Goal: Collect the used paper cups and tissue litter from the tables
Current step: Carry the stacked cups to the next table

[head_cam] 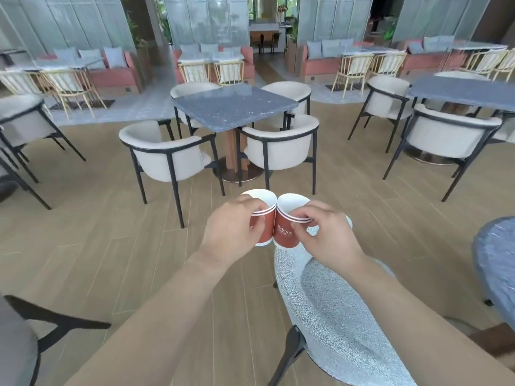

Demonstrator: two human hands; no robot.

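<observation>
Logo point(284, 230) half-hidden — left hand point(231, 229), right hand point(326, 235) grip cups point(268, 228).

The left paper cup point(267, 229) and right paper cup point(284, 232) are rust-red with white double stripes and white insides; the right bears white lettering. The table point(237, 107) is speckled blue-grey, the chairs point(164, 162) cream on black frames, the floor point(111, 218) tan planks.

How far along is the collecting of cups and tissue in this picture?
Done: two paper cups are picked up. In hand: the left hand grips the left cup, the right hand grips the right cup, sides touching. Left: no tissue or bin clearly shows, so tissue collecting and disposal seem pending.
</observation>
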